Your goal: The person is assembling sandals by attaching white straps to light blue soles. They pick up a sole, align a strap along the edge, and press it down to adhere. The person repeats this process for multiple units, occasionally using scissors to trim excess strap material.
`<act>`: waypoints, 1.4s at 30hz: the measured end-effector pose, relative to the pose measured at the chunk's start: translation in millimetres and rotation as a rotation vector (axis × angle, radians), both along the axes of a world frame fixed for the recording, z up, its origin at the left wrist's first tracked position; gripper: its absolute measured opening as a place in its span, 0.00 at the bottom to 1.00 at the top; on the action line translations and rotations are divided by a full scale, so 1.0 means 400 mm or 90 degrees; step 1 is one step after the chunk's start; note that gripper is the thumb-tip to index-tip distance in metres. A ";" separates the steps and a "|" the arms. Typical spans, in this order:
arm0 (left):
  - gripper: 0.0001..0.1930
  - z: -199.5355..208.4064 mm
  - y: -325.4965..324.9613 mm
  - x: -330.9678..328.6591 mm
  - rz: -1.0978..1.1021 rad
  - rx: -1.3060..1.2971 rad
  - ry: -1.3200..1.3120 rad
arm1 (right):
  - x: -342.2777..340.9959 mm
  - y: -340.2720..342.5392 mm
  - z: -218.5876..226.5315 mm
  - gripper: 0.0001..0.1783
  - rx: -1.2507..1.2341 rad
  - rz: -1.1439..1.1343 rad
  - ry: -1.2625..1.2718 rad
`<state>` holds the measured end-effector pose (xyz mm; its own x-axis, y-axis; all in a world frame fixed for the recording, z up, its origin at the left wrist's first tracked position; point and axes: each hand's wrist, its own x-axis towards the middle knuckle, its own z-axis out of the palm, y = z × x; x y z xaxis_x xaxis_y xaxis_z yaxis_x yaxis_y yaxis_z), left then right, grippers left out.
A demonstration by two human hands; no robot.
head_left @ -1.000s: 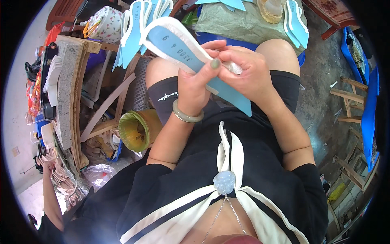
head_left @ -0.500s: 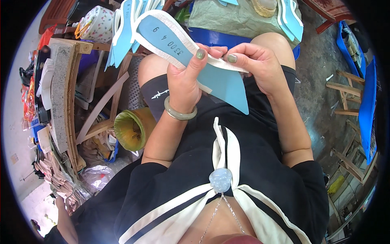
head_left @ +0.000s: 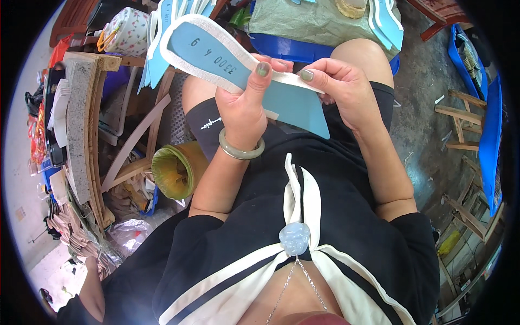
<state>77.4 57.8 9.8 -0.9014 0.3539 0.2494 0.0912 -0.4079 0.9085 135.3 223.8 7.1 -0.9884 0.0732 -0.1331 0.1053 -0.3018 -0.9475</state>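
A light-blue insole [head_left: 219, 60] with a white strip [head_left: 187, 20] along its curved edge lies across my lap, tilted, its rounded end to the upper left. My left hand [head_left: 246, 100] grips it around the middle, thumb on top and fingers behind. At the right side of the insole, my right hand [head_left: 341, 86] pinches the white strip's edge between thumb and fingers. The fingers beneath the insole are partly hidden. On the near side, the strip's other end stops just past my left hand, leaving the pointed blue end bare.
More blue insoles with white edging hang at the upper left [head_left: 157, 59] and lie at the upper right [head_left: 385, 27], by a covered blue bin [head_left: 279, 47]. A lined yellow-green waste bin [head_left: 173, 172] stands left of my knee. A wooden bench [head_left: 81, 124] runs along the left; a person's arm [head_left: 92, 290] shows lower left.
The insole has turned a little, its rounded end shifting left and its pointed end rising. My left hand moved slightly left; my right hand keeps its pinch on the strip.
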 end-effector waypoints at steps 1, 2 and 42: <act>0.10 0.002 0.000 -0.002 0.005 -0.004 0.001 | 0.000 0.000 -0.001 0.10 0.005 -0.004 -0.002; 0.10 0.005 0.000 -0.004 0.010 -0.007 0.002 | 0.000 -0.001 -0.003 0.10 0.010 -0.009 -0.004; 0.14 0.123 0.026 -0.117 -0.003 -0.175 -0.138 | -0.142 0.001 0.015 0.18 0.376 0.064 0.206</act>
